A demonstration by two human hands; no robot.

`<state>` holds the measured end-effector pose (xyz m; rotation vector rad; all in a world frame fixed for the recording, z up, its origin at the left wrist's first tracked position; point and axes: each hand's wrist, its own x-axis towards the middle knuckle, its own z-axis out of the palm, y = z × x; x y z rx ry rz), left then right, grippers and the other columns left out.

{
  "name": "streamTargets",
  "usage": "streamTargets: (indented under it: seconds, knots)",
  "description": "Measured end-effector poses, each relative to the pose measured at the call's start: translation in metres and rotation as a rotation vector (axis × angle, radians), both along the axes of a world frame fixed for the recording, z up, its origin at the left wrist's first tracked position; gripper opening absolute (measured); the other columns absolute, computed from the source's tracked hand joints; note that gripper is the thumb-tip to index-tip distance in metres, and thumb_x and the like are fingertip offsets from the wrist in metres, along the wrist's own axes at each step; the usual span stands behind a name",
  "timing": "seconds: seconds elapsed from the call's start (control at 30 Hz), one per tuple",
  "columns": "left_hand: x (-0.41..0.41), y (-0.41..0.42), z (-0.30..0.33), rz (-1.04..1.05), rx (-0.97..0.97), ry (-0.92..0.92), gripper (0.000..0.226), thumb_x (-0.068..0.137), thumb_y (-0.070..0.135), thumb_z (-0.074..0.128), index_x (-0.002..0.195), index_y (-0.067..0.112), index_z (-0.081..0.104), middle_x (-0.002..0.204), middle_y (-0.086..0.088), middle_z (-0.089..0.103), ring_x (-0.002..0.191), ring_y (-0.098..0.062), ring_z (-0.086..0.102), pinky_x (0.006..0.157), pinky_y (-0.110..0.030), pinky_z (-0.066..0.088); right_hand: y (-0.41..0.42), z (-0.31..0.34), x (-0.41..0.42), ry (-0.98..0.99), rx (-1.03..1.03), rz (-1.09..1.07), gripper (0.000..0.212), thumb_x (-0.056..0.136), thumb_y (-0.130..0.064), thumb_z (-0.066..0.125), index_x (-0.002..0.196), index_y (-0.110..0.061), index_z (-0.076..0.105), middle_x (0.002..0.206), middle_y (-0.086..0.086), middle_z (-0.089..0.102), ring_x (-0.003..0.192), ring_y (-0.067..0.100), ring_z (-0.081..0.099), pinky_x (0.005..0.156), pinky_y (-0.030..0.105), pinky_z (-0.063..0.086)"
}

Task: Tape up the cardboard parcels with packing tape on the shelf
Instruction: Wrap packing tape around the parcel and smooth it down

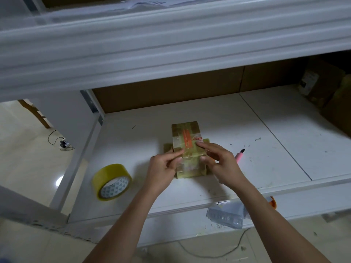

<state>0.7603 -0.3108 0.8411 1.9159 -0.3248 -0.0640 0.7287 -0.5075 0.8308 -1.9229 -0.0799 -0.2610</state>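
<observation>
Hands: left hand [164, 164] and right hand [218, 160] pinch the parcel [187, 149], fingers curled.
Tape roll [111, 182]: eight o'clock.
Tip: smooth the tape flat outward.

head view, looking down, near shelf [209, 118]

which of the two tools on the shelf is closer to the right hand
The pink utility knife, lying just beside the right hand; the yellow tape roll sits far left.

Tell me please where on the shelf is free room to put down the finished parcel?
Bare shelf lies behind the parcel, up to the cardboard at the back, and right of the pink knife past the seam. It is crowded in front, around both hands and the tape roll.
</observation>
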Motion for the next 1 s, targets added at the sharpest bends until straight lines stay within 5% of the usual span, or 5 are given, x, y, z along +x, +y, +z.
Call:
streamTargets:
  seconds: [0.13, 0.3, 0.67, 0.8, 1.0]
  knots:
    - [-0.003, -0.002, 0.002, -0.026, -0.023, 0.044, 0.036, 0.092, 0.001, 0.063, 0.113, 0.03, 0.07, 0.123, 0.001, 0.067, 0.104, 0.028, 0.048, 0.099, -0.031, 0.052, -0.005, 0.002, -0.002, 0.078, 0.075, 0.005, 0.045, 0.093, -0.006, 0.062, 0.124, -0.039, 0.06, 0.127, -0.016, 0.061, 0.116, -0.003, 0.056, 0.095, 0.007, 0.042]
    - [-0.002, -0.006, 0.006, 0.02, 0.001, 0.018, 0.026, 0.09, 0.002, 0.066, 0.112, 0.013, 0.072, 0.096, 0.006, 0.07, 0.078, 0.027, 0.055, 0.067, 0.001, 0.043, -0.006, 0.003, -0.002, 0.102, 0.089, -0.005, 0.041, 0.093, -0.011, 0.063, 0.127, -0.033, 0.062, 0.126, -0.011, 0.065, 0.113, -0.005, 0.059, 0.088, 0.007, 0.045]
    - [-0.004, -0.012, 0.004, 0.1, -0.023, 0.065, 0.023, 0.09, 0.004, 0.066, 0.109, 0.014, 0.075, 0.102, 0.005, 0.073, 0.086, 0.009, 0.067, 0.081, -0.014, 0.053, -0.003, -0.002, -0.003, 0.122, 0.08, 0.001, 0.038, 0.099, -0.01, 0.053, 0.128, -0.034, 0.059, 0.128, -0.016, 0.062, 0.118, -0.005, 0.055, 0.103, 0.019, 0.043]
    - [-0.004, 0.003, 0.016, -0.002, -0.018, 0.119, 0.03, 0.095, 0.013, 0.063, 0.12, 0.027, 0.069, 0.113, 0.013, 0.07, 0.097, 0.004, 0.066, 0.09, -0.021, 0.053, -0.002, 0.01, -0.009, 0.095, -0.128, 0.001, 0.038, 0.099, -0.01, 0.051, 0.125, -0.038, 0.056, 0.118, -0.034, 0.051, 0.108, -0.015, 0.052, 0.096, 0.015, 0.042]
    - [0.009, 0.071, 0.043, 0.274, 0.282, -0.213, 0.028, 0.093, 0.01, 0.061, 0.118, 0.02, 0.07, 0.118, 0.005, 0.069, 0.109, -0.016, 0.066, 0.097, -0.026, 0.048, 0.018, 0.052, -0.01, -0.057, -0.575, -0.206, 0.05, 0.08, -0.02, 0.059, 0.129, -0.028, 0.053, 0.146, -0.002, 0.037, 0.114, 0.019, 0.051, 0.076, 0.028, 0.051]
